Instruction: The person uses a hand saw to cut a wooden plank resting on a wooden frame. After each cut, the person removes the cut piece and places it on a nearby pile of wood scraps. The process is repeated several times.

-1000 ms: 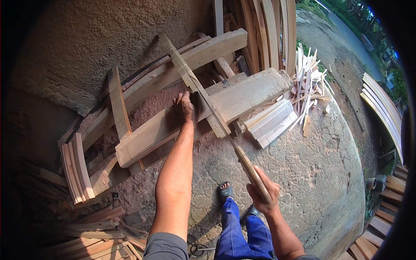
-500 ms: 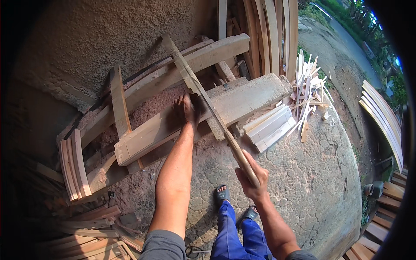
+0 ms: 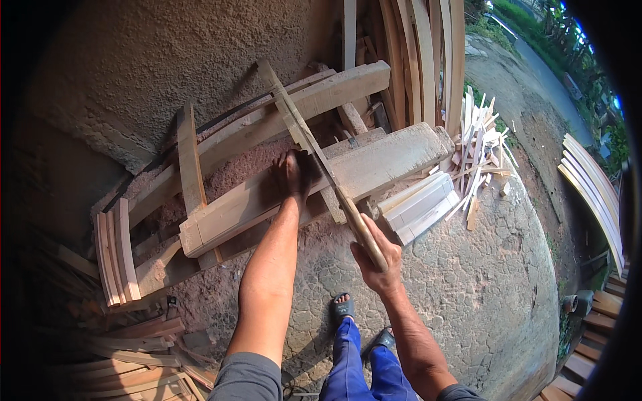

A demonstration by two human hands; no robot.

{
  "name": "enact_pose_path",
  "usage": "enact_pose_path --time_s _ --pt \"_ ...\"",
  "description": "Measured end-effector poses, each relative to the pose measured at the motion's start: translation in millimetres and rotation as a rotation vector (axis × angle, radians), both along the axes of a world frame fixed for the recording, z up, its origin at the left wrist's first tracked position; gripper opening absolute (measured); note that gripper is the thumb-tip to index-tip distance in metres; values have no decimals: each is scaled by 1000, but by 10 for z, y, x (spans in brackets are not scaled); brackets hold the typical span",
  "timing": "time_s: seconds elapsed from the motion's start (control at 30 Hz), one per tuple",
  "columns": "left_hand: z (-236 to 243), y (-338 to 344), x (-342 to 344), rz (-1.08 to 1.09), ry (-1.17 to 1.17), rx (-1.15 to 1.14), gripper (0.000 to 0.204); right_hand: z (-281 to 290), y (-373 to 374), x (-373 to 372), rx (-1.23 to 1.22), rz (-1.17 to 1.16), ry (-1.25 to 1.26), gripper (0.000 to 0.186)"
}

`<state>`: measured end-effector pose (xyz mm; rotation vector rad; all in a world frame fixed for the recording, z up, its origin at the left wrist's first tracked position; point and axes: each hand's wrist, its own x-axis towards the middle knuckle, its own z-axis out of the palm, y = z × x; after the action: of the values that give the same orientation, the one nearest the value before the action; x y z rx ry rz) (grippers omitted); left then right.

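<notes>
My left hand has its fingers curled against the crosswise narrow board and the thick beam under it, partly in shadow. My right hand grips the long wooden handle of a thin-bladed tool, apparently a saw; its blade runs up-left along the narrow board, beside my left hand. The narrow board lies across the thick beam and a rear beam, on a frame with reddish sawdust.
Curved boards lean upright by the rough wall. Offcut strips and grooved pieces lie right; a short curved stack left. More timber lies lower left, and curved boards stand far right near a path.
My right hand has pushed the tool forward, up and to the left along the board, so less blade shows below it. My left hand stays put; the whole view has shifted slightly.
</notes>
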<state>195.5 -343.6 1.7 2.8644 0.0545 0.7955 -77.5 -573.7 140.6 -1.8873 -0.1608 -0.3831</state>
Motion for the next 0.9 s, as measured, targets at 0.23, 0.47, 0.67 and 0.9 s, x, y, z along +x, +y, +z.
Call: enact_pose_path --time_s 0.23,0.47,0.67,0.9 --pt "507 -748 -380 38 93 -185 17 -338 -838 -1943 -295 -80 44 58" --pt "244 -520 -156 -18 -18 -8 8 -5 -142 71 4 -57 53 57" --pt "371 -589 -297 44 77 -158 15 -341 -833 -1786 -189 -10 96 54" --pt "315 -459 -223 -16 -8 -110 6 -161 -183 -86 8 -68 81 59"
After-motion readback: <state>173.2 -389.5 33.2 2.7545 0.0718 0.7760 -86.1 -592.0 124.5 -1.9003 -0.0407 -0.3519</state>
